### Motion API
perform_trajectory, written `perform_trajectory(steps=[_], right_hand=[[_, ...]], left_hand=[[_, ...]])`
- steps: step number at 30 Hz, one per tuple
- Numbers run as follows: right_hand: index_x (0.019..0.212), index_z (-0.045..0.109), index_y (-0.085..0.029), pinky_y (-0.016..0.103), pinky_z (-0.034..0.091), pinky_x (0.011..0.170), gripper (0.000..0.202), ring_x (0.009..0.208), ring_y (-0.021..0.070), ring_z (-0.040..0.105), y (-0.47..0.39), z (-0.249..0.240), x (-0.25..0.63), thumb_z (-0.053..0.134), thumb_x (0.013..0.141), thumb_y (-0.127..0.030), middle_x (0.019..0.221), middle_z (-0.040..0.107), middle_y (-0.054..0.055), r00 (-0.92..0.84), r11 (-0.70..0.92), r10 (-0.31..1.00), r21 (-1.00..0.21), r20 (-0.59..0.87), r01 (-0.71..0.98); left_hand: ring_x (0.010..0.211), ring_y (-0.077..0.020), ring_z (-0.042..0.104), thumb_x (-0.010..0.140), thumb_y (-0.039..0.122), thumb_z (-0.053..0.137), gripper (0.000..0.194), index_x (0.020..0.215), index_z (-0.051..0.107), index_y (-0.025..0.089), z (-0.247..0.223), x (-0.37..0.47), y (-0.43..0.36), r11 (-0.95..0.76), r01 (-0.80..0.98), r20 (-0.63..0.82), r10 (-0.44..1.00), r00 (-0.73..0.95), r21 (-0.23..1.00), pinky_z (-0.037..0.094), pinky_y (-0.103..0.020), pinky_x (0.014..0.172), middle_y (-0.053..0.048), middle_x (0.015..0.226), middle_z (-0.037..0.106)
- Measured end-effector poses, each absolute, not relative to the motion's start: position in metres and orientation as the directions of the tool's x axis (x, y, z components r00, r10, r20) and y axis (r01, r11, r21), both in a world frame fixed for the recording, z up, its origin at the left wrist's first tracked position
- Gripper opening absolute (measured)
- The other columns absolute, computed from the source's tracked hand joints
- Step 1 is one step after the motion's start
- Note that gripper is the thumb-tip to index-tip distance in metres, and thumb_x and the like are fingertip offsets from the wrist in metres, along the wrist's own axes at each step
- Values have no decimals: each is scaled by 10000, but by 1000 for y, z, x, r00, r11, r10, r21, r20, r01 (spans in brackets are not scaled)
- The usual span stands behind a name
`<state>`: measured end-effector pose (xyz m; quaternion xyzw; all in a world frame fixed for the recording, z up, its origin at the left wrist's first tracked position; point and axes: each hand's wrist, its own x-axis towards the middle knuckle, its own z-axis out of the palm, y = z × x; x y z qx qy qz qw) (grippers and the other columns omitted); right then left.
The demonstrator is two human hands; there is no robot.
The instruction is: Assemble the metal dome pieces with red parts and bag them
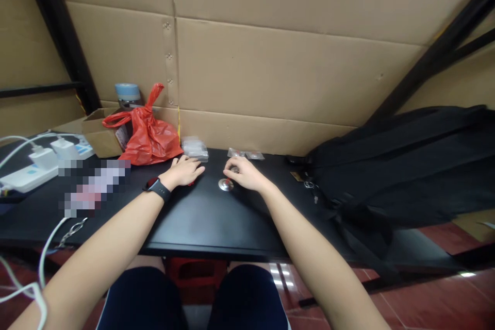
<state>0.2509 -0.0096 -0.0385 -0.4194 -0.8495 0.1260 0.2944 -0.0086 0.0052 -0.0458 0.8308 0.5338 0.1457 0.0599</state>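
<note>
My left hand (184, 171) rests palm down on the black table, fingers stretched out and slightly apart. Something small and red (191, 183) shows at its edge, mostly hidden under the palm. My right hand (247, 173) is curled, with thumb and fingers closing round a small shiny piece that they partly cover. Just below its fingertips lies a round silver metal disc (226, 185) with a domed middle, like a small cymbal. A bit of red cord (228, 180) runs between the disc and my fingers.
Behind my hands lie clear plastic packets (195, 148) and small flat bags (254, 155). To the left are a red plastic bag (150, 136), a cardboard box (101, 134), a blue-lidded bottle (127, 93) and a power strip (31, 178). A black backpack (398, 165) fills the right side.
</note>
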Motion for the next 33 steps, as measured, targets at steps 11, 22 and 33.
perform_trajectory(steps=[11,22,33], right_hand=[[1026,701,-197,357,490,834,294,871,210,641,8,-47,281,761,747,-263,1017,699,90,-353,467,883,-493,310,734],[1172,648,-220,286,496,705,441,698,136,614,10,-50,287,758,746,-242,964,691,41,-359,458,889,-601,286,655],[1150,636,-218,344,505,795,380,787,163,602,10,-44,283,707,787,-304,986,666,45,-310,503,864,-655,397,564]], left_hand=[[1273,-314,491,961,401,391,449,1375,543,319,-42,19,-5,-580,764,196,815,546,281,361,-560,1034,-91,1368,609],[794,-205,689,793,355,614,188,791,762,239,-6,-31,0,-596,770,242,800,548,227,505,-288,789,-30,852,766],[837,-245,685,766,222,631,126,748,751,257,-21,-17,2,-567,815,276,808,521,118,486,-330,787,-39,856,765]])
